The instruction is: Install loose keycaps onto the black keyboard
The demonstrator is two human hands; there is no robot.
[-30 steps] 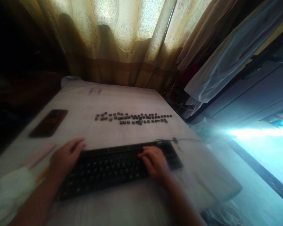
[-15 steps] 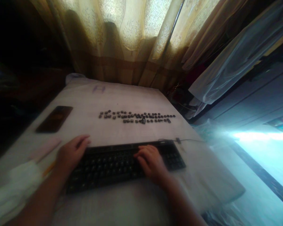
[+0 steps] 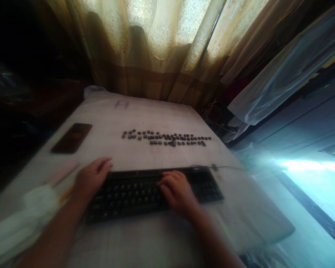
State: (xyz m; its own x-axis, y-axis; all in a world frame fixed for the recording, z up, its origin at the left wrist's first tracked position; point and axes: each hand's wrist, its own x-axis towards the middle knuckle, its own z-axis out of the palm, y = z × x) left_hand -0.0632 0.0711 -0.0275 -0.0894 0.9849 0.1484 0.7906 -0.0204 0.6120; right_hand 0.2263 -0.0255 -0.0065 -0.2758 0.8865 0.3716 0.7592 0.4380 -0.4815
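Observation:
A black keyboard [image 3: 131, 193] lies in front of me on the pale-covered table, slightly blurred. My left hand [image 3: 92, 176] rests at its upper left corner, fingers stretched out with the thumb a little apart and nothing seen in them. Over the keyboard's right-centre part is my right hand [image 3: 177, 190]. Its fingers are curled and the thumb and index tips come close together at the keys; whatever may be between them is too small to make out. Beyond the keyboard, several loose black keycaps [image 3: 174, 143] lie in uneven rows.
A dark phone [image 3: 72, 138] lies at the left, with a pink object [image 3: 63, 172], a white crumpled cloth or bag [image 3: 39, 203] and a thin orange item [image 3: 67, 194] nearer me. The keyboard's cable [image 3: 230, 167] runs right. Patterned curtains [image 3: 162, 44] hang behind the table.
The whole view has shifted, so the table and its things appear slightly further right. Both hands keep nearly the same places at the keyboard.

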